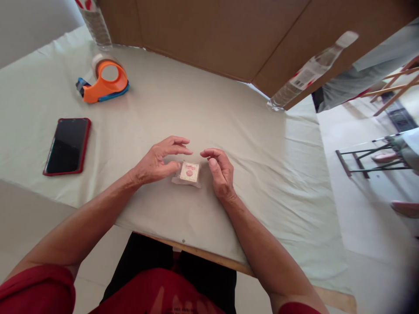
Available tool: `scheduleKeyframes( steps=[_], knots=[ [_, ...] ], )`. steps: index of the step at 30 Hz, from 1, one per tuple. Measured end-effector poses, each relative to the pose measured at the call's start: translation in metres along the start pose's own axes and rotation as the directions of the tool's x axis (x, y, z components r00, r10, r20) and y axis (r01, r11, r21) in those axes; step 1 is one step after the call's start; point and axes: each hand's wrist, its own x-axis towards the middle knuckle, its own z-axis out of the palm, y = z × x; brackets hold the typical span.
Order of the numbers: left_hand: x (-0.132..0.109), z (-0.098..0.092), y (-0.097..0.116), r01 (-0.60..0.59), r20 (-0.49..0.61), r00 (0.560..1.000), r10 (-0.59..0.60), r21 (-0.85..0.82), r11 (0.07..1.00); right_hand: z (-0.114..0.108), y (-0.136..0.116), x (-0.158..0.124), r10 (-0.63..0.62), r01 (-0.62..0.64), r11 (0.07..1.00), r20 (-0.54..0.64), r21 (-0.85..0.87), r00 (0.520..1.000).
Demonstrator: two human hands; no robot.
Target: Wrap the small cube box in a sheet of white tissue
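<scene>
A small cream-coloured square packet with red print [189, 172] lies on the cloth-covered table, with a clear wrapper edge showing below it. My left hand [161, 159] is at its left side, fingers apart, the thumb tip close to or touching the packet's upper left corner. On the other side, my right hand [221, 172] hovers a little apart from the packet, its fingers loosely curved and the thumb off them. Neither hand grips anything.
An orange and blue tape dispenser [109, 83] and a phone in a red case [67, 146] lie to the left. A cardboard panel [209, 35] stands at the back, with one plastic bottle [94, 26] at its left and another bottle [310, 72] leaning at its right.
</scene>
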Motion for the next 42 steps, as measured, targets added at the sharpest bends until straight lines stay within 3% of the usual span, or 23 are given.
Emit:
scheduleKeyframes(
  steps=[2, 6, 9, 12, 16, 25, 31, 36, 42],
  knots=[
    [0.001, -0.003, 0.0, 0.056, 0.011, 0.998, -0.056, -0.002, 0.998, 0.0, -0.001, 0.0, 0.023, -0.023, 1.0, -0.006, 0.011, 1.0],
    [0.001, -0.007, -0.002, 0.149, 0.231, 0.958, -0.169, 0.104, 0.983, 0.001, -0.001, 0.0, 0.056, -0.056, 0.997, -0.011, 0.049, 0.998],
    [-0.002, -0.009, -0.004, 0.154, 0.349, 0.915, -0.203, 0.163, 0.974, 0.002, -0.001, -0.001, 0.07, -0.07, 0.992, 0.002, 0.106, 0.998],
    [-0.003, -0.007, -0.006, 0.121, 0.386, 0.905, -0.178, 0.168, 0.978, 0.003, -0.002, 0.0, 0.077, -0.077, 0.988, 0.012, 0.133, 0.997],
    [-0.002, 0.001, -0.01, 0.054, 0.362, 0.926, -0.107, 0.154, 0.987, 0.003, -0.003, 0.001, 0.065, -0.068, 0.991, 0.024, 0.114, 0.998],
    [-0.003, 0.016, -0.013, 0.112, 0.229, 0.965, -0.129, 0.082, 0.99, 0.001, 0.0, 0.0, 0.041, -0.043, 0.996, 0.025, 0.084, 0.999],
    [-0.002, 0.015, -0.016, 0.112, 0.237, 0.965, -0.116, 0.03, 0.993, 0.0, 0.0, -0.001, -0.071, 0.07, 0.996, -0.029, -0.055, 0.997],
    [-0.001, 0.006, -0.014, 0.169, 0.235, 0.954, -0.187, 0.095, 0.981, 0.002, -0.006, 0.0, -0.114, 0.127, 0.98, 0.085, -0.154, 0.99],
    [-0.001, 0.011, -0.016, 0.072, 0.237, 0.964, -0.119, 0.196, 0.978, 0.004, -0.006, -0.001, -0.065, 0.083, 0.982, 0.108, -0.171, 0.992]
  ],
)
